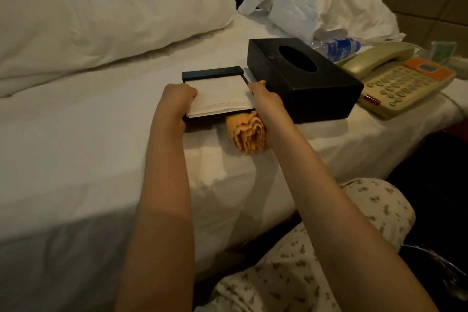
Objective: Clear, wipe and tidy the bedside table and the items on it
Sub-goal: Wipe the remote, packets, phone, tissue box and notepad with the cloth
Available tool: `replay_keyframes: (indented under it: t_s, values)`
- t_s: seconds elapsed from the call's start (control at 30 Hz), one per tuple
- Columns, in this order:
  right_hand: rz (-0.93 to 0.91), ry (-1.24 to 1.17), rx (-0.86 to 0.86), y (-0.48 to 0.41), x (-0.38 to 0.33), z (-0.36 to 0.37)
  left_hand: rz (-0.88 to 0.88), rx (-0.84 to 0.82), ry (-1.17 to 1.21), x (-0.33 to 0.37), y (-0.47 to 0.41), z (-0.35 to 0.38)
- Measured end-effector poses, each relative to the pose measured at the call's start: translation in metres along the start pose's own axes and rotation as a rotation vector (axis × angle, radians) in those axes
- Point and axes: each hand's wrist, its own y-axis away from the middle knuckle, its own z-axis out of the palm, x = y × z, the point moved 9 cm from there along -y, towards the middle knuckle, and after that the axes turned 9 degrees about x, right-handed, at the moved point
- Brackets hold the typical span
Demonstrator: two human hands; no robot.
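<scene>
on the bed (76,134), just left of the tissue box (304,78) and phone (400,83), the tray (217,91) of paper sits between both hands, bar end far. the left hand (174,101) grips its left edge, and the right hand (266,101) its right edge, clutching a cloth (248,134). the fingers beneath are hidden.

Left hand (177,101), right hand (266,102): fingers hidden under notepad holder (212,72); cloth (247,134) partly covered; bottle (342,48) label unreadable.
</scene>
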Motion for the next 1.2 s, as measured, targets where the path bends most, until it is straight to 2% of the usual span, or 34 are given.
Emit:
replay_keyframes:
  t_s: [0.2, 0.4, 0.57, 0.73, 1.03, 1.2]
  values:
    - [-0.035, 0.181, 0.05, -0.012, 0.001, -0.01, 0.044, 0.019, -0.137, -0.003, -0.01, 0.005]
    - [-0.14, 0.267, 0.087, -0.018, -0.002, -0.025, 0.043, -0.002, -0.103, -0.004, -0.01, 0.013]
    - [-0.217, 0.294, 0.083, -0.016, -0.003, -0.031, 0.05, 0.068, -0.077, -0.007, -0.015, 0.003]
    - [-0.305, 0.328, 0.114, -0.016, -0.005, -0.034, 0.096, 0.145, -0.183, -0.006, -0.016, -0.007]
    - [-0.739, 0.73, 0.373, 0.017, -0.031, -0.043, 0.154, 0.144, -0.316, -0.001, -0.014, 0.001]
    - [-0.86, 0.711, 0.474, 0.032, -0.044, -0.053, 0.156, 0.147, -0.455, 0.003, -0.011, 0.005]
